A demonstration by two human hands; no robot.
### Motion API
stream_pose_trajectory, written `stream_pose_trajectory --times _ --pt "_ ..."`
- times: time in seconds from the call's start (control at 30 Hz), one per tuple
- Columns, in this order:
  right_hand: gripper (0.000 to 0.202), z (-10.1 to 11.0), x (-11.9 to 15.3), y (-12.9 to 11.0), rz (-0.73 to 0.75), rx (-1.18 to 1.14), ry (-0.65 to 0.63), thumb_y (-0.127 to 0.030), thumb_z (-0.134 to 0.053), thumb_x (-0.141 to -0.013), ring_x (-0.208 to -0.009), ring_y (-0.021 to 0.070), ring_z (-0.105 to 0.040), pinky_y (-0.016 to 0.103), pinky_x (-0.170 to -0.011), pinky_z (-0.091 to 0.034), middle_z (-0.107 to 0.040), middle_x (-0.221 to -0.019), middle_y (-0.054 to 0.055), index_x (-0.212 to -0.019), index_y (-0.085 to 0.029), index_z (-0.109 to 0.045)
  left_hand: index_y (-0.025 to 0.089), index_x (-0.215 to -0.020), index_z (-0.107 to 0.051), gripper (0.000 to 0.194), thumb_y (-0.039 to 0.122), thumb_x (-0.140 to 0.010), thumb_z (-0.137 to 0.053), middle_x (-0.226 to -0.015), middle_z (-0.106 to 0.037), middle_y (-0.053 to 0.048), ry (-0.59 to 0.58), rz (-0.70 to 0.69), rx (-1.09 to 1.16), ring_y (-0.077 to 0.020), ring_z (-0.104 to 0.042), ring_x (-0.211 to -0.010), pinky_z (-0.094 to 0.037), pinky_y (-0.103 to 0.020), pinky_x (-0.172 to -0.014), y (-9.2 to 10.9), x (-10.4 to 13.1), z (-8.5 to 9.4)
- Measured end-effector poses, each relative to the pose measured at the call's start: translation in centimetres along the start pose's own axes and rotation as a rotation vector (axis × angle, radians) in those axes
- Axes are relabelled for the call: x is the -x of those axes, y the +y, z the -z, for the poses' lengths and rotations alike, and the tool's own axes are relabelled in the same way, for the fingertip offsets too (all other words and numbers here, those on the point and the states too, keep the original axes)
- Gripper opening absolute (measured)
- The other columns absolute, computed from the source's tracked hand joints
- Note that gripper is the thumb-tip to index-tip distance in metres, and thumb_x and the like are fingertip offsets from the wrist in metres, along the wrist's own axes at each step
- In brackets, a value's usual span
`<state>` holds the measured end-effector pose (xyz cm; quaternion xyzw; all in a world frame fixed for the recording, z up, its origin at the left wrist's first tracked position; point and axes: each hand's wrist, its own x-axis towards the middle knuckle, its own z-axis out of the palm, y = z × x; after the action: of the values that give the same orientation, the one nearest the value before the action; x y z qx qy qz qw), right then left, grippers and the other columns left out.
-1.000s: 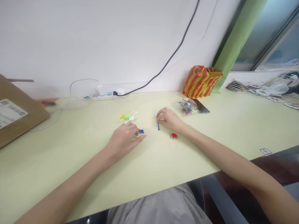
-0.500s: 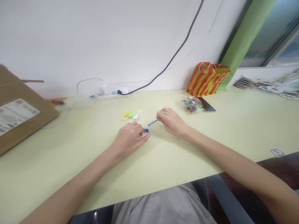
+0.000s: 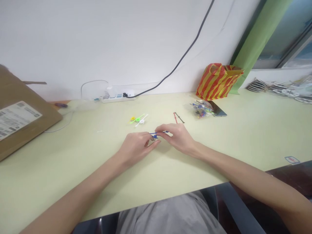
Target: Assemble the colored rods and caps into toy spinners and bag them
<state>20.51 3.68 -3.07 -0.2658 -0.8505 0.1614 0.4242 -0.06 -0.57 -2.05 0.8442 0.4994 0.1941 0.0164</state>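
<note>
My left hand (image 3: 136, 146) holds a small blue plastic piece (image 3: 155, 136) between thumb and fingers, just above the table; part of it is hidden. My right hand (image 3: 177, 136) pinches a thin blue plastic stick (image 3: 152, 133), which lies crosswise right over the blue piece. Whether the two touch, I cannot tell. Beyond my hands lie small spinner-like pieces with sticks through them: a yellow one (image 3: 132, 119), a green one (image 3: 137, 119) and a white one (image 3: 141, 122). Behind my right hand rest a red stick (image 3: 175, 117) and a black stick (image 3: 179, 117).
A clear bag of coloured parts (image 3: 201, 110) sits beside a phone (image 3: 217, 109), before a red-yellow striped bag (image 3: 216, 83). A cardboard box (image 3: 21, 110) stands at left. By the wall is a power strip (image 3: 117, 99) with a black cable (image 3: 181, 60). A sticker (image 3: 292, 160) marks the right edge.
My right hand has moved left and nearer, bringing the blue stick over the blue piece in my left hand. The red and black sticks behind it have come into view.
</note>
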Motion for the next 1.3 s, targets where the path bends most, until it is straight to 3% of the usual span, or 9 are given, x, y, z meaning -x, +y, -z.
stream_pose_trajectory --times 0.17,0.3,0.5,0.97,1.3 --pt "0.011 0.0 0.1 0.0 0.078 -0.004 -0.006 -0.017 -0.061 -0.097 -0.082 0.0168 -0.075 0.026 -0.075 -0.055 -0.079 -0.095 0.004 -0.098 -0.021 -0.071 0.019 -0.061 -0.053 0.049 0.05 -0.098 -0.049 -0.055 -0.056 0.001 0.033 0.007 0.003 -0.012 -0.049 -0.049 -0.028 -0.027 -0.053 0.0 0.0 -0.1" --pt "0.018 0.1 0.2 -0.1 0.144 0.019 0.004 -0.015 -0.055 -0.098 -0.086 0.0174 -0.075 0.029 -0.078 -0.057 -0.079 -0.098 0.005 -0.103 -0.022 -0.07 0.02 -0.07 -0.063 0.042 0.048 -0.099 -0.05 -0.05 -0.055 0.003 0.077 -0.001 -0.012 -0.0129 -0.049 -0.044 -0.028 -0.027 -0.051 -0.3 0.1 -0.2" --pt "0.023 0.2 0.3 -0.4 0.214 0.057 0.016 -0.01 -0.053 -0.096 -0.085 0.0182 -0.074 0.033 -0.083 -0.058 -0.079 -0.095 0.005 -0.106 -0.022 -0.069 0.019 -0.08 -0.071 0.049 0.055 -0.102 -0.045 -0.058 -0.066 -0.002 0.079 -0.023 -0.076 -0.0159 -0.056 -0.049 -0.03 -0.028 -0.053 -0.9 0.1 -0.5" --pt "0.019 0.4 0.2 -0.7 0.198 -0.019 0.056 -0.011 -0.056 -0.096 -0.081 0.0169 -0.073 0.033 -0.083 -0.056 -0.079 -0.091 0.002 -0.101 -0.023 -0.07 0.02 -0.076 -0.072 0.046 0.047 -0.104 -0.045 -0.054 -0.065 -0.001 0.202 -0.158 -0.053 -0.0133 -0.052 -0.045 -0.029 -0.027 -0.051 -1.4 0.4 -0.9" --pt "0.014 0.3 0.2 -0.2 0.189 0.055 0.081 -0.021 -0.059 -0.099 -0.075 0.0175 -0.069 0.034 -0.079 -0.054 -0.077 -0.085 0.003 -0.093 -0.024 -0.071 0.023 -0.087 -0.075 0.034 0.037 -0.102 -0.048 -0.065 -0.073 -0.001 0.172 -0.184 -0.02 -0.0134 -0.059 -0.05 -0.031 -0.027 -0.053 -1.4 0.4 -0.8"
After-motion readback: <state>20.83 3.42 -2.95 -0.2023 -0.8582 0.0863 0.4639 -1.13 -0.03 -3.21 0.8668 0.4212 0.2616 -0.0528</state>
